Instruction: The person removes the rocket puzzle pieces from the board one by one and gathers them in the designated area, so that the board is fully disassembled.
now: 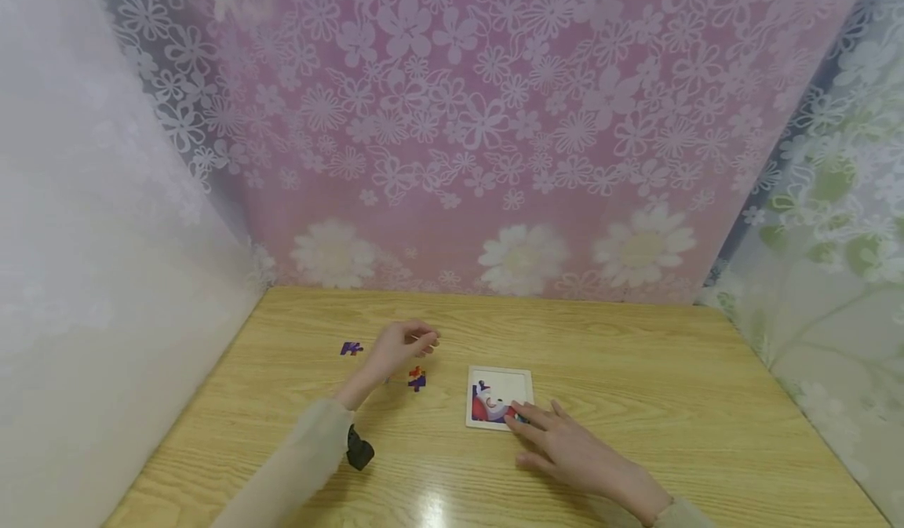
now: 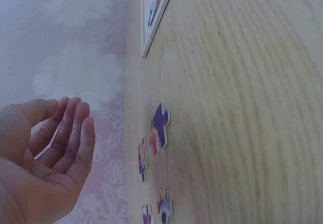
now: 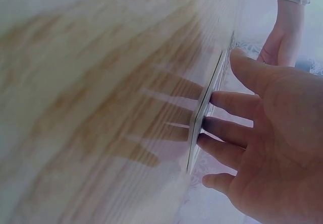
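Observation:
My left hand (image 1: 399, 347) hovers over the table's left half, its fingers loosely curved and nothing between them. Right below it, a red-orange and purple jigsaw piece (image 1: 417, 384) lies on the wood. In the left wrist view the thumb is near the fingertips, with several jigsaw pieces (image 2: 160, 125) beyond. A square puzzle tray (image 1: 521, 369) with a pale rim lies at the middle, its lower left part filled with a purple, red and white picture. My right hand (image 1: 568, 446) rests its extended fingertips on the tray's lower right corner, hiding that corner.
Another purple jigsaw piece (image 1: 351, 348) lies left of my left hand. Flowered pink cloth (image 1: 452, 159) hangs behind the wooden table (image 1: 636, 363), and pale cloths stand along both sides. A black band (image 1: 359, 448) sits at my left wrist.

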Tool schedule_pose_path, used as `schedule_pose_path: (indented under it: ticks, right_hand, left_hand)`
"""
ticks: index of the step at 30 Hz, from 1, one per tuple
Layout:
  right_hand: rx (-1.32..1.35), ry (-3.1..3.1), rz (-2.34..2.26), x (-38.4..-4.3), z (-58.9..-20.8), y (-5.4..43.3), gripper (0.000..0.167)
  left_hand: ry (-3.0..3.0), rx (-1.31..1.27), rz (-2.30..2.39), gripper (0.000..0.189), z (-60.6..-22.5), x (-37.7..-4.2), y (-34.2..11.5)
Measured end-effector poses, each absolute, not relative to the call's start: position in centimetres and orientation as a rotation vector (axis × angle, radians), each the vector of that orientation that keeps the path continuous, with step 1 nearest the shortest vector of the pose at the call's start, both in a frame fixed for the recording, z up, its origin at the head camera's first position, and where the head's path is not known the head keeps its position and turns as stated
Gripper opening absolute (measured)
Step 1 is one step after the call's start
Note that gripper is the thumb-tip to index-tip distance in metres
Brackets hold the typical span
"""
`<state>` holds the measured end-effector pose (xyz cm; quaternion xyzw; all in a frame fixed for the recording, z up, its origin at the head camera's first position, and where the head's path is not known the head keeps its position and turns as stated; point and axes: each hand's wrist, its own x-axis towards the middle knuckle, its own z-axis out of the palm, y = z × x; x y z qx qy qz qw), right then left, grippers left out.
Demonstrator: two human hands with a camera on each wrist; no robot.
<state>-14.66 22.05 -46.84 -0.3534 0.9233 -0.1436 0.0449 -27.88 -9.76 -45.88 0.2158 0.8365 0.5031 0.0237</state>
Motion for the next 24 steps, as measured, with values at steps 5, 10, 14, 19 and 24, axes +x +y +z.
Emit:
schedule_pose_path:
  ticks: [5, 10, 14, 19, 24]
  right_hand:
    - [-1.072, 2.814, -0.44, -14.6, -46.5, 22.0, 0.062]
    - [-1.066, 2.814, -0.428, -14.6, -46.4, 22.0, 0.062]
    - [-1.059, 2.819, -0.425, -14.7, -46.5, 21.9, 0.061]
    - [-1.061, 2.831, -0.414, -14.6, -46.6, 21.9, 0.059]
    - [-1.082, 2.839, -0.408, -14.6, -46.6, 21.9, 0.06]
  left_hand:
    - [2.545, 0.715, 1.557, 0.028, -46.2, -27.9, -8.2]
    - [2.512, 0.772, 1.52, 0.028, -46.2, -27.7, -6.9]
    - [2.484, 0.787, 1.495, 0.028, -46.4, -27.5, -5.9]
    - [2.452, 0.801, 1.468, 0.028, -46.6, -27.4, -4.9]
    - [2.409, 0.8, 1.445, 0.028, -46.9, -27.3, -4.0]
